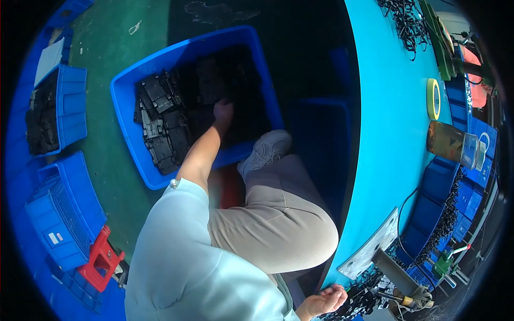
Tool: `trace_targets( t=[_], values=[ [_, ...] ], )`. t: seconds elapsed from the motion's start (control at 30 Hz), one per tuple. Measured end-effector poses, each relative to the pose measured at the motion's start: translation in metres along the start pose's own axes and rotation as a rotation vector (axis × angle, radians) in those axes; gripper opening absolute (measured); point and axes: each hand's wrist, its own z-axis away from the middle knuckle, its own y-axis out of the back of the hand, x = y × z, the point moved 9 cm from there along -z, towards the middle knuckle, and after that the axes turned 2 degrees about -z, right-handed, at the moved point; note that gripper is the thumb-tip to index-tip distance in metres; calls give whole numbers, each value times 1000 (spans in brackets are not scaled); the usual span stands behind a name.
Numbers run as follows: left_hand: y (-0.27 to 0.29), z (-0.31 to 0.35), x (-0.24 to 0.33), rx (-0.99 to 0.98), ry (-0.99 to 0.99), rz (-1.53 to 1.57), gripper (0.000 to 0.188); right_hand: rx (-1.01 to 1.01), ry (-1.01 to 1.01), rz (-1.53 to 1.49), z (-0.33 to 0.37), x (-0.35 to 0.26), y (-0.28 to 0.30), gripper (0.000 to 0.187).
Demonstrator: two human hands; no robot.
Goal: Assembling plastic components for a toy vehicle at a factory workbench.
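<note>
My left hand (223, 110) reaches down into a large blue bin (130, 140) on the floor, among black plastic parts (156, 95). Its fingers look curled in, but deep shade hides what they grip. The parts lie in stacks and loose pieces, clearest on the bin's left side. My right hand (325, 301) is at the edge of the bright blue table (393, 144), beside a heap of small black pieces (369, 299). Its fingers are curled together, and I cannot make out anything between them.
A roll of yellow tape (433, 99), a jar of brownish liquid (448, 142) and a metal plate (369, 249) are on the table. Blue crates (71, 107) and a red stool (101, 259) stand to the left. My shoe (266, 151) is against the bin.
</note>
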Motion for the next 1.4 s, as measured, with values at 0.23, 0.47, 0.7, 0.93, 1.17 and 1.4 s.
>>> trace_targets(
  t=[0.23, 0.47, 0.7, 0.93, 1.17, 1.4],
  values=[
    [19, -26, 23, 145, -273, -93, 29, 31, -36, 8, 0, 1, 0, 18],
    [14, -51, 17, -399, 225, 374, 50, 39, -46, -6, 0, 2, 2, 17],
    [65, -11, 24, 234, -88, -65, 51, 43, -40, -3, -1, 3, 2, 17],
    [22, 34, 63, -33, -363, 6, 37, 48, -30, 14, -1, 3, 2, 16],
    [-31, -40, -4, -160, -221, -219, 41, 19, -54, -2, -2, 3, -6, 15],
    [-59, 11, 52, -493, -712, -877, 43, 36, -14, 24, 1, -2, 2, 15]
  ],
)
